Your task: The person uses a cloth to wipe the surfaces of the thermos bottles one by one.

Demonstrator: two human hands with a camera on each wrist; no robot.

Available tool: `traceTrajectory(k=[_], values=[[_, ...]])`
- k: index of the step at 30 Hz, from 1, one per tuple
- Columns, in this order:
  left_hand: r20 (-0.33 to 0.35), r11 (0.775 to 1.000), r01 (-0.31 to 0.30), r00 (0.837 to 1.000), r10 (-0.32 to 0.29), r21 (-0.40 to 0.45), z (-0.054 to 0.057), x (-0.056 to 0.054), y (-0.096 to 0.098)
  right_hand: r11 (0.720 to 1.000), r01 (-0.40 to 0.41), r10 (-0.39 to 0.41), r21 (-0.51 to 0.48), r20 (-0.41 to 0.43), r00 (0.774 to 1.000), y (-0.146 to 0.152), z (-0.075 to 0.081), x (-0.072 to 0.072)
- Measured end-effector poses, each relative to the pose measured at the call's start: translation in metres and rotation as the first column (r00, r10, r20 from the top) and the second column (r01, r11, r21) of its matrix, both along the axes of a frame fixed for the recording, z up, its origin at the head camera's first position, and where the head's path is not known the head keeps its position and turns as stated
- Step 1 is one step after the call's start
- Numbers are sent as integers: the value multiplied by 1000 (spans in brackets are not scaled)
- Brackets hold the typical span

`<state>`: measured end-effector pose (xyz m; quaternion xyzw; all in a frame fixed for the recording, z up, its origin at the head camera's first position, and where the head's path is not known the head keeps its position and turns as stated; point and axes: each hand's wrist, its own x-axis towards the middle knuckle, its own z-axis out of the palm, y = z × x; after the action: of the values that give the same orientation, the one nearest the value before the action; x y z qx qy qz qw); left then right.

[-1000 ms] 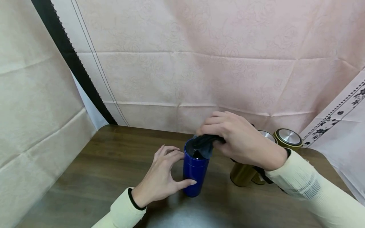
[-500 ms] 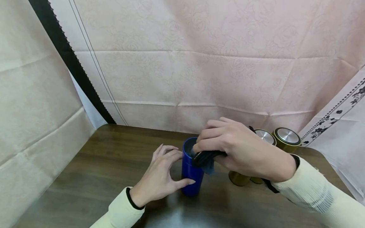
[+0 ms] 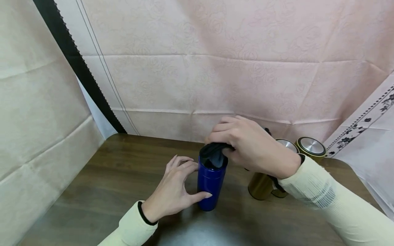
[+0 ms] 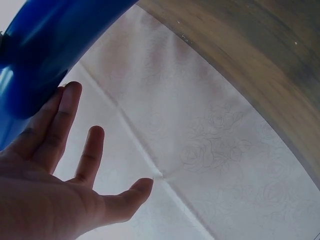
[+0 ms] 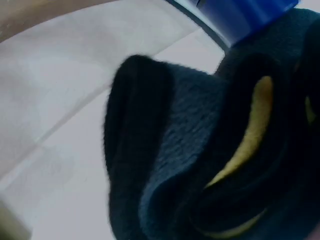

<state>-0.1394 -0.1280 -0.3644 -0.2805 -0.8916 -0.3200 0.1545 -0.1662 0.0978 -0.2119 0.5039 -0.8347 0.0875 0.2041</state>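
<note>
A tall blue tumbler [image 3: 211,186] stands on the wooden table, its top uncovered. My left hand [image 3: 175,191] steadies it from the left, thumb across the front and fingertips at the far side. In the left wrist view, two fingers touch the blue wall while the others stay apart from it. Above the rim, my right hand [image 3: 243,145] grips a bunched dark cloth [image 3: 217,155], which hangs over the tumbler's mouth. The right wrist view shows the folds of this cloth [image 5: 190,120], with yellow along some edges. My right fingertips are mostly hidden.
Two gold tumblers with silver-topped lids, one of them the far gold tumbler [image 3: 311,147], stand at the right, partly behind my right forearm. The table [image 3: 101,191] ends at a pale patterned cloth backdrop [image 3: 215,89], with more fabric on both sides.
My right hand moved the cloth toward the tumbler's near right side, then back up over its mouth. My left hand and the tumbler have stayed in place.
</note>
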Motion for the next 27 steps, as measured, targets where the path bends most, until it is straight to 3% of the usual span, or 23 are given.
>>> traceTrajectory(k=[5,11,20,27], values=[[21,1000,-14,1000,14,-5,1,0,-1,999,24,-24,24,13,1000,16,2,2],[30,1000,-15,999,15,-18,1,1,-2,998,-59,60,26,-14,998,25,1,9],[-5,1000,9,1000,-9,-5,1,0,-3,984,-176,176,10,-12,984,5,2,19],[-14,998,56,998,-56,18,1,-2,-2,983,-176,178,-46,48,983,-10,-2,9]])
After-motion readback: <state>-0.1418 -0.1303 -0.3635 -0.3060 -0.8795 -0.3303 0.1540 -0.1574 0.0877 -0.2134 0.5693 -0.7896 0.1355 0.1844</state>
